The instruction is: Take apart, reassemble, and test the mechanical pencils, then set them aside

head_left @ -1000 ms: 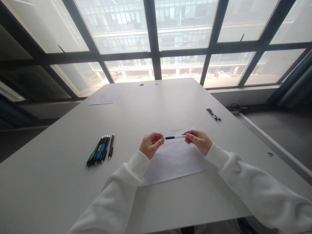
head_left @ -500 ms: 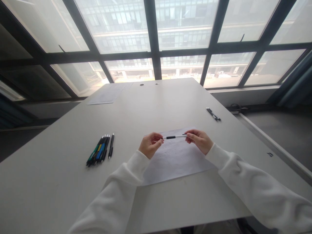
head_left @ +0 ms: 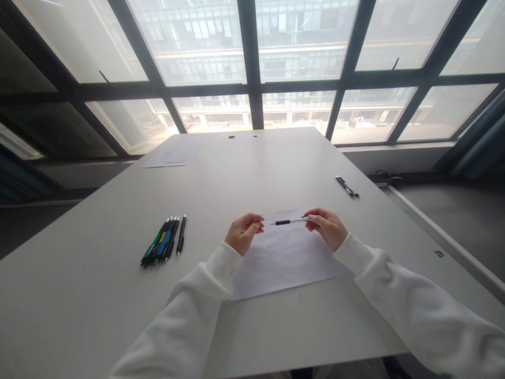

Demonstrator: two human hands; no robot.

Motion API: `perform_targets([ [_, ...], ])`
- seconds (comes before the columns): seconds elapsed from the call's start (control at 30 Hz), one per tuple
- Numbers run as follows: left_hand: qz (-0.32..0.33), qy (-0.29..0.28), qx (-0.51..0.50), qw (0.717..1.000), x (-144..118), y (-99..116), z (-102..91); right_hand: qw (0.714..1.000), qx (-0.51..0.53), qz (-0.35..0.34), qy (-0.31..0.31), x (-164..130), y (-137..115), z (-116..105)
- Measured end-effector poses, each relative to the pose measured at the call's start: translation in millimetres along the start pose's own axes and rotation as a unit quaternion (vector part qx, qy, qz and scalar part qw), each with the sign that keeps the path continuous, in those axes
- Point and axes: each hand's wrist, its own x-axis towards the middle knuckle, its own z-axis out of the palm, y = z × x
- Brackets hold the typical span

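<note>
A white pen with a black grip [head_left: 283,222] is held level above a sheet of paper [head_left: 290,263]. Its rear end is pinched in my right hand [head_left: 326,227], and its thin point faces left. My left hand [head_left: 243,232] hovers just left of that point, apart from it, thumb and fingers pressed together. Whatever may be between those fingertips is too small to make out. Faint marks show on the paper beneath.
To the left lies a row of several pens [head_left: 161,242] with black, green, yellow and blue parts, and a black pen [head_left: 181,235] beside it. More pens [head_left: 347,187] lie near the right edge. Papers [head_left: 168,152] rest at the table's far left, before large windows.
My left hand has come off the pen's point, and a gap now separates them. The pen has shifted slightly right with my right hand.
</note>
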Motion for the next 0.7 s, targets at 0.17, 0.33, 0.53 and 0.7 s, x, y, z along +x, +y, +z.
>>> perform_targets([
  [0.17,0.001,-0.015,0.007,1.000,-1,-2,-0.6,1.000,0.004,-0.001,0.013,0,-1,0],
  [0.33,0.026,-0.030,0.138,0.990,-2,-1,-3.4,1.000,0.002,-0.003,0.028,-1,-3,2],
  [0.53,0.116,-0.138,0.347,0.920,-4,-6,-2.0,1.000,-0.005,-0.003,0.024,0,-1,0],
  [0.7,0.102,-0.148,0.374,0.910,-3,-11,-3.0,1.000,-0.013,-0.002,0.022,1,1,-1],
])
